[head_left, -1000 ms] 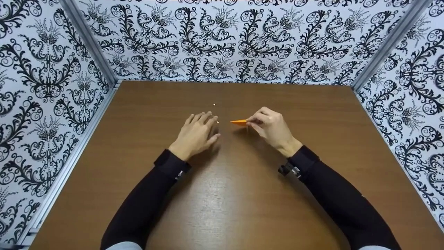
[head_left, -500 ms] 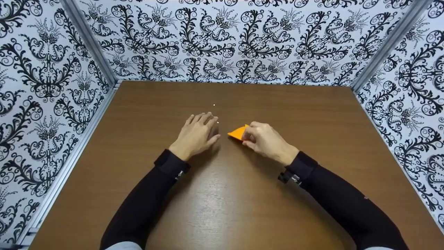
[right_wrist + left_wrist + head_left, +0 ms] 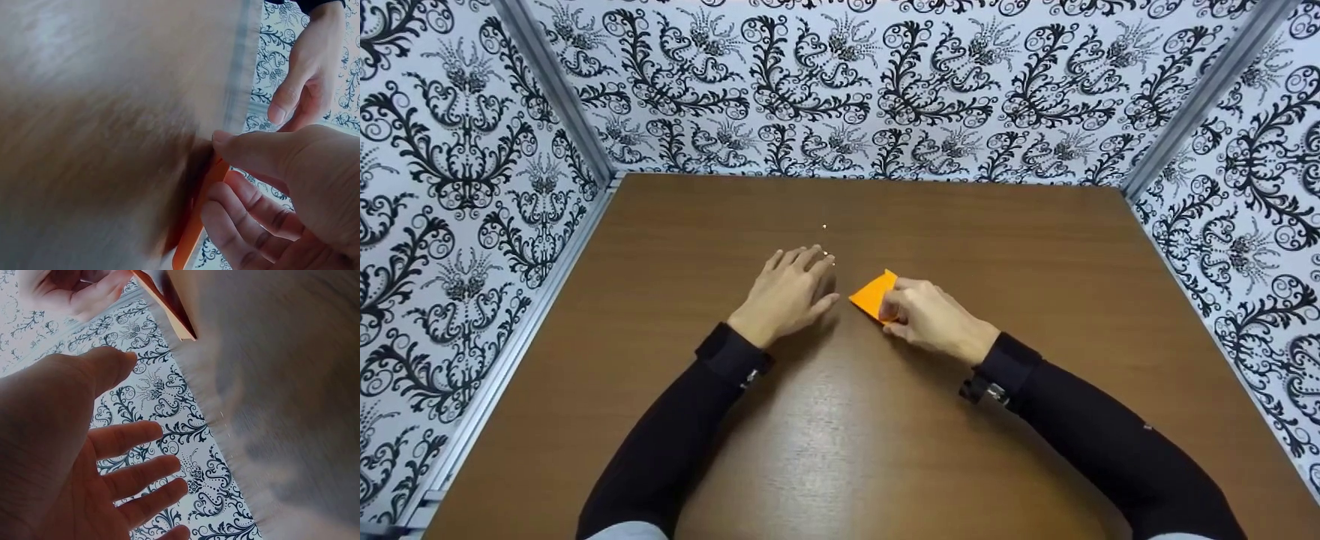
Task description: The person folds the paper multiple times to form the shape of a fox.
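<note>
A small orange piece of folded paper (image 3: 871, 296) tilts over the middle of the table, its pointed corners showing past my fingers. My right hand (image 3: 931, 315) pinches its right side between thumb and fingers. From the right wrist the paper (image 3: 197, 228) appears nearly edge-on, with the thumb at its upper end. To the left, apart from the paper, is my left hand (image 3: 787, 294), palm down with fingers spread and holding nothing. In the left wrist view the paper (image 3: 169, 312) is at the top, beyond the left thumb.
The brown wooden table (image 3: 825, 427) lies beneath both hands. Patterned black-and-white panels (image 3: 840, 90) stand at its back and sides, with grey metal posts (image 3: 1177, 97) at the corners. Tiny bright spots (image 3: 824, 226) show on the tabletop beyond the left fingers.
My right hand has come nearer to me with the paper and turned it, so its broad face shows instead of a thin edge. The left hand has barely moved.
</note>
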Demonstrator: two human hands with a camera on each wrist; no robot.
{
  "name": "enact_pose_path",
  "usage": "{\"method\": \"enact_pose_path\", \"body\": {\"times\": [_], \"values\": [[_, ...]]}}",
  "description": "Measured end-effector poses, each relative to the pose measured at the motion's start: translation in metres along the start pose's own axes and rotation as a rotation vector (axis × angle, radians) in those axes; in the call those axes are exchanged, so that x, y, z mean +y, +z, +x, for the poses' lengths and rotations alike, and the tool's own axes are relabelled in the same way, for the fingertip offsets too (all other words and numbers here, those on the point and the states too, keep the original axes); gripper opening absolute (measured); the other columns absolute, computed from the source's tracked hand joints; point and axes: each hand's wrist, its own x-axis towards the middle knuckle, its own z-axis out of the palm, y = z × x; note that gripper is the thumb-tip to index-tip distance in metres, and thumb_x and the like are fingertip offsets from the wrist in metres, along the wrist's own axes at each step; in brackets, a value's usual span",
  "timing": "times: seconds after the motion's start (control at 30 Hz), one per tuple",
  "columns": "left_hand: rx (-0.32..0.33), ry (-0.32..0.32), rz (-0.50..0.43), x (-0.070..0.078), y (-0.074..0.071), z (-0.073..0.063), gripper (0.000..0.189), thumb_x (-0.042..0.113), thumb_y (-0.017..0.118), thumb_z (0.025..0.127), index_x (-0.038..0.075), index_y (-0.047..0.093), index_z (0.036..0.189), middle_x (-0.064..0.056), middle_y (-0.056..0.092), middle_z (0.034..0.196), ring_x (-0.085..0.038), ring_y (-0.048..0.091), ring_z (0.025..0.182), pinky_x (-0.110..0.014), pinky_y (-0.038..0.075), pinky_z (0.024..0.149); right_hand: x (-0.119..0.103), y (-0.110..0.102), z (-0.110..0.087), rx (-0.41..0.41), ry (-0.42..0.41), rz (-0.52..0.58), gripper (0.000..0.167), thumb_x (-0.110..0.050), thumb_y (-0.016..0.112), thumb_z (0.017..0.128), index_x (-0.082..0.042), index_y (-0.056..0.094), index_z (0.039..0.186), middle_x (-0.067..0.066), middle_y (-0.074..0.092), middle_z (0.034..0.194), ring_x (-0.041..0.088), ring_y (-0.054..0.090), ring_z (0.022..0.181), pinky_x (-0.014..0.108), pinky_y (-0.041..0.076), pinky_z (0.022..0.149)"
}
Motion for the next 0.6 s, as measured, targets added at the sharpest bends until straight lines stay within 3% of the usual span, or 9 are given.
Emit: {"method": "enact_pose_path", "body": {"times": [0.3,0.6], "values": [[-0.022,0.001,-0.006,0.001,0.002,-0.001,0.072,0.054,0.064,0.119,0.013,0.053,0.178,-0.02,0.05,0.186,-0.046,0.051,0.172,-0.07,0.036,0.145,-0.001,0.002,-0.004,-0.016,-0.01,-0.003,0.011,-0.01,0.096,0.1,-0.007,0.089,0.108,0.01,0.081,0.107,0.025,0.079,0.095,0.04,0.072,0.085],[-0.001,0.027,-0.006,0.007,0.001,-0.002,0.071,0.053,0.066,0.119,0.012,0.054,0.177,-0.021,0.052,0.185,-0.045,0.053,0.171,-0.07,0.038,0.144,0.004,-0.012,-0.003,0.092,0.029,0.031,0.01,-0.005,0.093,0.101,-0.001,0.088,0.109,0.017,0.081,0.104,0.033,0.083,0.089,0.042,0.072,0.08]]}}
